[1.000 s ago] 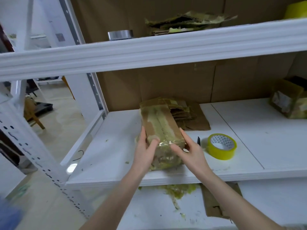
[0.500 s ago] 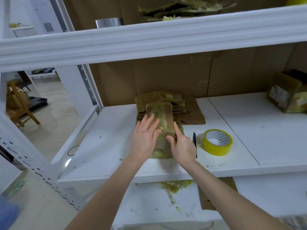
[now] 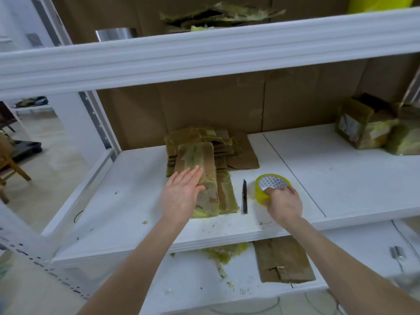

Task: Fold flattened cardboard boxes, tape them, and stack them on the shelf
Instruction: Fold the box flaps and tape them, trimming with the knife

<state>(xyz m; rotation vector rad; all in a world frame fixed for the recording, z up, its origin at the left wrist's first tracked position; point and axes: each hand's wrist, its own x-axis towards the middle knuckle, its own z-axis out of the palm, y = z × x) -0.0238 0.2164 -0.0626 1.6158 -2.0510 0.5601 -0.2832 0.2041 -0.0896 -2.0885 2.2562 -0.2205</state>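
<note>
No brand or writing can be read. The tape [image 3: 260, 189], a yellow roll, has a white core printed with small dark triangles. A pale label [image 3: 346, 123] on the boxes [image 3: 368, 130] at the far right is too blurred to read.

The box [image 3: 197, 158] lies on the white shelf [image 3: 341, 178], left of centre. Its long axis runs near to far, leaning slightly right at the far end. The near end sits close to the shelf's front edge. The far end points at the cardboard back wall and overlaps the stack [image 3: 236, 151] of flattened cardboard. Greenish tape runs along its top, and a flap lies flat along its right side.

The left hand [image 3: 179, 196] rests flat on the box's near half. Its fingers are straight and together, pressing down and curled round nothing.

The right hand [image 3: 285, 204] grips the tape by its near rim, with fingers curled over the edge and one tip inside the core. The roll lies flat on the shelf, right of the box.

A black knife [image 3: 244, 196] lies between box and tape, its length also near to far, touching neither.
</note>
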